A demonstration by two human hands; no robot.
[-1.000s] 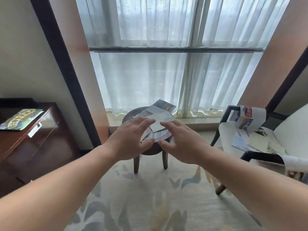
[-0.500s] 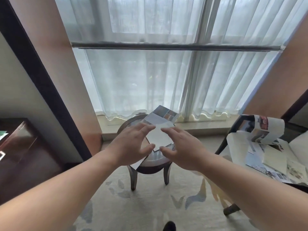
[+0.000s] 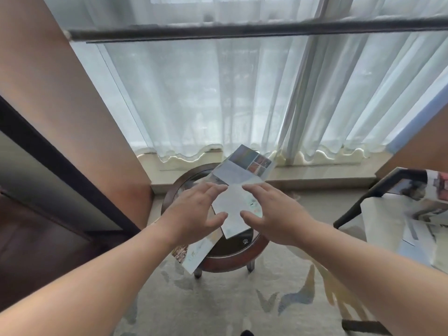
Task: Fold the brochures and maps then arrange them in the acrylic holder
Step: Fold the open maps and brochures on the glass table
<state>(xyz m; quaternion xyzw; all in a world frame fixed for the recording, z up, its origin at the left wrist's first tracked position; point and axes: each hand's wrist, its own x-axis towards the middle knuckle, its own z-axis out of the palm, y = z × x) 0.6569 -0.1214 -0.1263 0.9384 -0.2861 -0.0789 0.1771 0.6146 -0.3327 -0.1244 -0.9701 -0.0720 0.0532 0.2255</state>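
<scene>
Head view:

- The left hand (image 3: 194,212) is released and spread. Its fingers are loosely extended, its thumb is held out to the side, and it grasps nothing.
- The right hand (image 3: 276,214) mirrors it with its palm down and its fingers fanned and slightly bent. It also grasps nothing.
- A pale folded brochure (image 3: 231,207) lies between the two hands, flat on the glass top of a small round table (image 3: 232,264). The thumbs and forefingers frame its left and right edges.
- The fingertips may be brushing the paper or hovering just above it; the angle does not settle this.
- Just beyond the fingertips lies a second brochure (image 3: 244,163) with photo panels. Its far corner reaches past the table's rim towards the curtain (image 3: 218,105).
- The pale brochure and the left hand's fingertips cover the near end of this second brochure.
- Below the left wrist, a third brochure (image 3: 200,251) hangs off the near-left edge of the table. The left hand and forearm hide its upper part.
- Well to the right of the right hand stands a dark-framed chair (image 3: 363,199), cut off by the picture's edge.
- A heap of loose unfolded papers (image 3: 392,214) lies on the chair. The print on them is blurred and cannot be read.
- The hands cover most of the tabletop, so only its near rim and two of its legs show.
</scene>
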